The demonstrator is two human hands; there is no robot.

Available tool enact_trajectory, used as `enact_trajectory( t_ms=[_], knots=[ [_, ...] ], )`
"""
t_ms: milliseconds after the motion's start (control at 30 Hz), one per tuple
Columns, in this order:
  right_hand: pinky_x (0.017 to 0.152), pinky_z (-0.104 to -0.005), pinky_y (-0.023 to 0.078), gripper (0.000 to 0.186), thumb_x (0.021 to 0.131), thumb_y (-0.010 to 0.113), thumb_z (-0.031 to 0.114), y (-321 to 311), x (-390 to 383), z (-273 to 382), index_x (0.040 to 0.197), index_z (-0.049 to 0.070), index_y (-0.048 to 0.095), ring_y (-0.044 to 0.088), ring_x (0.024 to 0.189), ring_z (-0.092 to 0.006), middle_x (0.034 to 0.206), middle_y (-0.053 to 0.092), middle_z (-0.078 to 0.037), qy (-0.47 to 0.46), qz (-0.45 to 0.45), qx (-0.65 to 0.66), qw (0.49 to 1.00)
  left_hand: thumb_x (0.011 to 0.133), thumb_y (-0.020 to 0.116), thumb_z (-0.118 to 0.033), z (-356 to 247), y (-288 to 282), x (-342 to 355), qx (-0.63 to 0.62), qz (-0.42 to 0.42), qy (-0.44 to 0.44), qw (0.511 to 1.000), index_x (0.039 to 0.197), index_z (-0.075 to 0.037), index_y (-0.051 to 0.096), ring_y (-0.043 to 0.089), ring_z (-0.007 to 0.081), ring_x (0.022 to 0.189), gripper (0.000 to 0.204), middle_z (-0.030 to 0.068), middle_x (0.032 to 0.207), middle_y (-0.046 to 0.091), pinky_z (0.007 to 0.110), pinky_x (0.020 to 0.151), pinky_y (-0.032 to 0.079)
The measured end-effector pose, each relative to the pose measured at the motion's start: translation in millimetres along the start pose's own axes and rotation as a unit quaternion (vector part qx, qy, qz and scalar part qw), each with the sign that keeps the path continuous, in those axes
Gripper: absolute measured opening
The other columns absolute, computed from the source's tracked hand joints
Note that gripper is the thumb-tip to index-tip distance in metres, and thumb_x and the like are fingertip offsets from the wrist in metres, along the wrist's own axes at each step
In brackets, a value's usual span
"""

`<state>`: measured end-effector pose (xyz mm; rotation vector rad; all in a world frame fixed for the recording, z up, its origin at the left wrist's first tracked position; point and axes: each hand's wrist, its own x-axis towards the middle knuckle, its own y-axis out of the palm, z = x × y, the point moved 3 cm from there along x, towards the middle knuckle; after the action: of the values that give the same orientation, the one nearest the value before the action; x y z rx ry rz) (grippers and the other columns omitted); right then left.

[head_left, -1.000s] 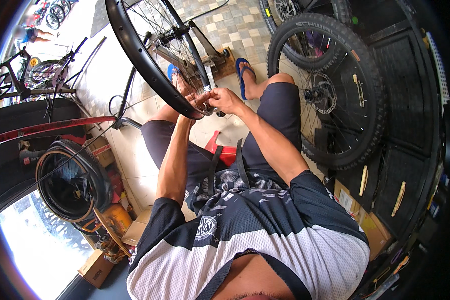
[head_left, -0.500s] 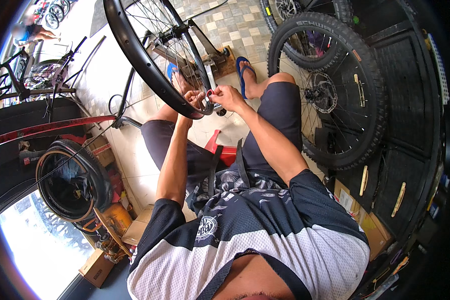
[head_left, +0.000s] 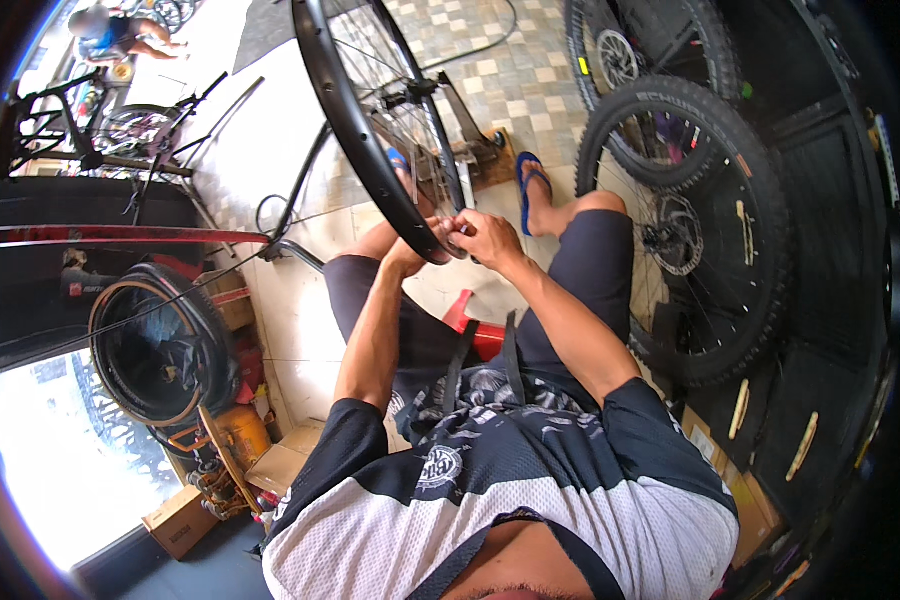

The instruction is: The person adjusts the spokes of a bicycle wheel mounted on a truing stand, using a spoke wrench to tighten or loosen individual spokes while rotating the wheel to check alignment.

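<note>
A black bicycle wheel rim [head_left: 342, 108] with thin spokes stands upright in front of me, held in a metal truing stand [head_left: 467, 118] on a wooden base [head_left: 496, 160]. My left hand [head_left: 417, 252] is at the rim's lower end, its curled fingers reaching in beside the spokes. From the other side my right hand [head_left: 490, 240] meets it, thumb and fingers pinched together at the rim's edge. The fingertips of both hands nearly touch, and whatever is between them is too small or hidden to make out. The wheel's hub [head_left: 408, 95] sits above my hands.
On the right, a wheel with a knobby tyre [head_left: 770, 215] and a brake disc leans against a black cabinet [head_left: 820, 240]. A red frame tube [head_left: 130, 235] comes in from the left. Loose tyres [head_left: 220, 350] and cardboard boxes [head_left: 182, 522] lie lower left. Another person [head_left: 120, 35] sits far off.
The whole view has shifted, so things appear farther right and lower. A small red piece seen at my right fingertips is now out of sight. Both hands stay at the rim's lower end.
</note>
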<state>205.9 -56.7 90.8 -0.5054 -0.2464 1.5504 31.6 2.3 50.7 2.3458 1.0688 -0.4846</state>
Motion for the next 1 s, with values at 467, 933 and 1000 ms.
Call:
enact_trajectory(
  t_ms=[467, 933, 1000],
  knots=[
    [0.067, -0.0295, 0.051, 0.023, 0.087, 0.065, 0.015, 6, 6, -32, 0.103, -0.002, 0.064, 0.064, 0.073, -0.0109, 0.080, 0.071, -0.008, 0.036, 0.044, 0.134, 0.989, 0.087, 0.081, -0.025, -2, 18, 11, 0.041, -0.146, 0.018, 0.988, 0.075, -0.012, 0.057, 0.056, 0.0096, 0.060, 0.030, -0.0007, 0.071, 0.064, 0.025, 0.049, 0.038],
    [0.068, -0.0319, 0.052, 0.029, 0.085, 0.074, 0.027, -1, 9, -33, 0.094, 0.001, 0.068, 0.066, 0.073, -0.0164, 0.081, 0.072, -0.008, 0.055, 0.028, 0.129, 0.990, 0.094, 0.070, -0.043, -21, 22, 6, 0.069, -0.140, 0.015, 0.988, 0.096, -0.009, 0.070, 0.056, 0.0052, 0.064, 0.034, -0.0037, 0.075, 0.064, 0.022, 0.050, 0.040],
    [0.069, -0.0369, 0.053, 0.034, 0.080, 0.075, 0.035, -1, 7, -31, 0.091, 0.003, 0.069, 0.070, 0.074, -0.0231, 0.081, 0.073, -0.012, 0.081, 0.043, 0.130, 0.987, 0.095, 0.070, -0.043, -22, 22, 6, 0.064, -0.132, 0.010, 0.989, 0.097, -0.009, 0.071, 0.056, 0.0055, 0.065, 0.034, -0.0038, 0.074, 0.064, 0.022, 0.050, 0.040]
  ],
)
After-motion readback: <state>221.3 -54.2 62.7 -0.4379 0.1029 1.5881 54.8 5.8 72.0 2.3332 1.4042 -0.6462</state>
